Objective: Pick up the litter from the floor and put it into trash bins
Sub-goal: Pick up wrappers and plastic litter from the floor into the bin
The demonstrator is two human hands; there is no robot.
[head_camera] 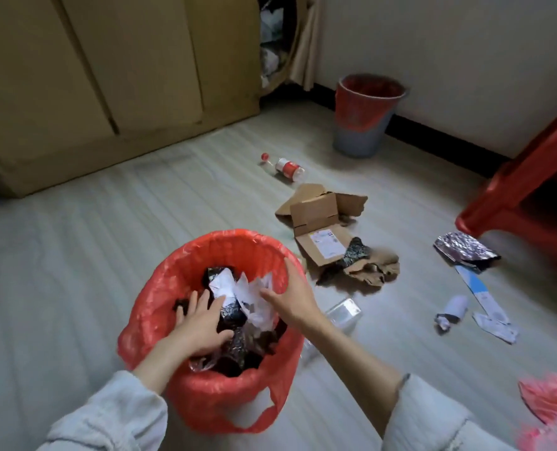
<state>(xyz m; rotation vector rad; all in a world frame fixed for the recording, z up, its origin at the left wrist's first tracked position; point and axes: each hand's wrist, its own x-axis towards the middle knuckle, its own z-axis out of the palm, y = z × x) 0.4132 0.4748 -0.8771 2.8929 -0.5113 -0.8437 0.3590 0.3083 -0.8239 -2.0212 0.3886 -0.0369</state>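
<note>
A bin lined with a red plastic bag (205, 402) stands on the floor right below me, filled with dark foil wrappers and crumpled white paper (238, 288). My left hand (202, 323) lies flat on the wrappers inside it, fingers spread. My right hand (290, 297) rests on the white paper by the bin's right rim, fingers apart, gripping nothing. Torn cardboard pieces (322, 222) lie on the floor to the right. A plastic bottle with a red label (288, 167) and its red cap (264, 156) lie farther off.
A second grey bin with a red liner (365, 115) stands by the far wall. A foil wrapper (465, 250), paper strips (482, 294), a small roll (454, 309) and a clear packet (343, 312) litter the floor at right. A red stool (514, 196) stands right; wooden cabinets (91, 76) line the left.
</note>
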